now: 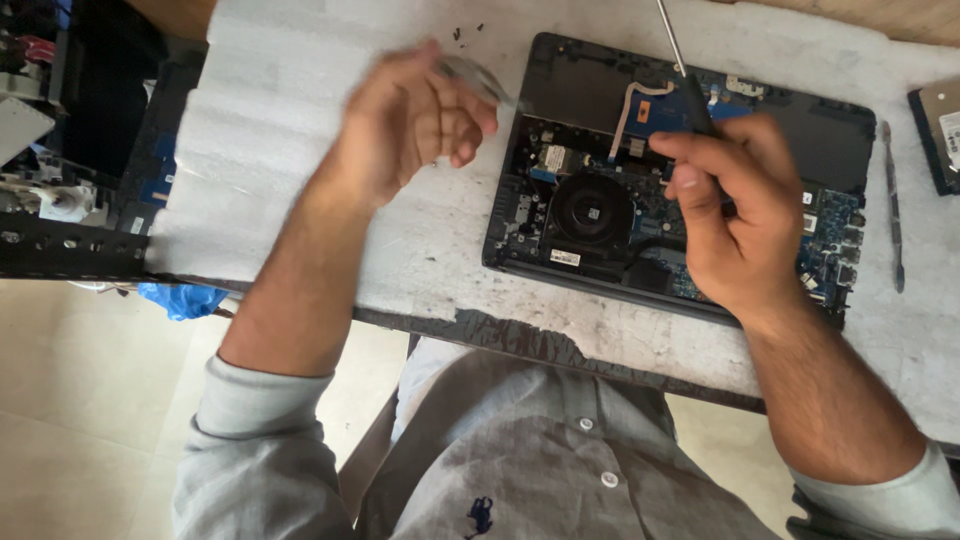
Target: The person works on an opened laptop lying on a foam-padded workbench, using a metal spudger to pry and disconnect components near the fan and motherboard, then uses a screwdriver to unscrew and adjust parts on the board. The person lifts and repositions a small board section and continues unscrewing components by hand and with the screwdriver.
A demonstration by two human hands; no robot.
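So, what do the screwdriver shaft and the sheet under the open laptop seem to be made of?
The screwdriver shaft looks like bright polished metal, thin and shiny; its handle in the right hand looks like dark matte plastic or rubber. The sheet under the laptop looks like white foam packing: soft ridges, dull surface, though the material is uncertain.

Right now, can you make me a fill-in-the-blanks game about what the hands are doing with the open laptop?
1. The right hand holds a ____ with its shaft pointing up and away over the laptop.
2. The round black part in the middle of the laptop is a ____.
3. The left hand is closed on a thin, blurred ____ tool.
4. The loose gray tool lies on the table, on the laptop's ____ side.

Missing words: screwdriver; fan; metal; right
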